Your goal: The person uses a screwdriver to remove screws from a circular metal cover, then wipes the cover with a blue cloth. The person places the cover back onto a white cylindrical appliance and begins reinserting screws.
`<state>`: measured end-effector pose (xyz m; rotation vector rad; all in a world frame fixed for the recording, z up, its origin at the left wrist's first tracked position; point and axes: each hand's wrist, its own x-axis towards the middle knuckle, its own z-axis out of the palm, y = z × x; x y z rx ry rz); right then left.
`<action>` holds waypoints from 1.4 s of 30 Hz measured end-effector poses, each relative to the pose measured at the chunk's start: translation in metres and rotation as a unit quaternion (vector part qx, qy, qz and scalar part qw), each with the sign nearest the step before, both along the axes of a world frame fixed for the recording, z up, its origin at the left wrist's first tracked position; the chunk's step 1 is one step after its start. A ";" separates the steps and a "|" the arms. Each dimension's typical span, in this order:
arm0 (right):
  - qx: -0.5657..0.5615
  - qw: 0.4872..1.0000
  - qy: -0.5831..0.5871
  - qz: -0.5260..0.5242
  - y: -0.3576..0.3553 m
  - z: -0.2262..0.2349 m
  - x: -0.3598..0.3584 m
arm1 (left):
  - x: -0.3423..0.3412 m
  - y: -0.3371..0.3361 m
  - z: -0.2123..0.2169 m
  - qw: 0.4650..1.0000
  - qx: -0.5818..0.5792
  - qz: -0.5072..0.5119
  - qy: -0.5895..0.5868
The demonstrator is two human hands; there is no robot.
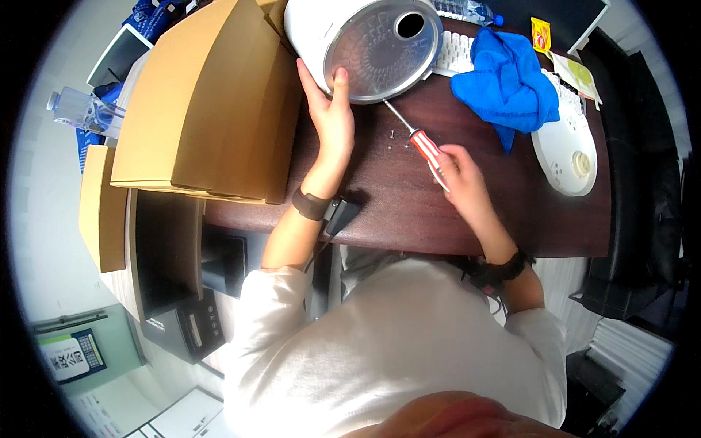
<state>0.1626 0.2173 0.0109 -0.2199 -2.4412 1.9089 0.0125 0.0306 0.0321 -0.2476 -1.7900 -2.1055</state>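
Observation:
A white round appliance (310,25) lies tipped on the dark wooden desk (409,212), its grey metal base plate (376,55) with a round hole facing me. My left hand (330,109) rests on the appliance's lower left rim, thumb on the metal plate. My right hand (460,175) grips the red and white handle of a screwdriver (423,146); its metal shaft points up to the plate's lower edge. A few tiny screws (398,140) lie on the desk beside the shaft.
A large cardboard box (212,102) fills the desk's left side. A blue cloth (507,80) lies over a white keyboard (456,51), with a white round lid (566,150) at the right. A plastic bottle (84,109) stands far left, a black chair (642,219) at the right.

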 end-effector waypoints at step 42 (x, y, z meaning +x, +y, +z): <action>-0.148 0.985 -0.031 -0.086 -0.006 -0.004 0.005 | 0.002 -0.003 -0.001 1.000 -0.004 0.004 -0.019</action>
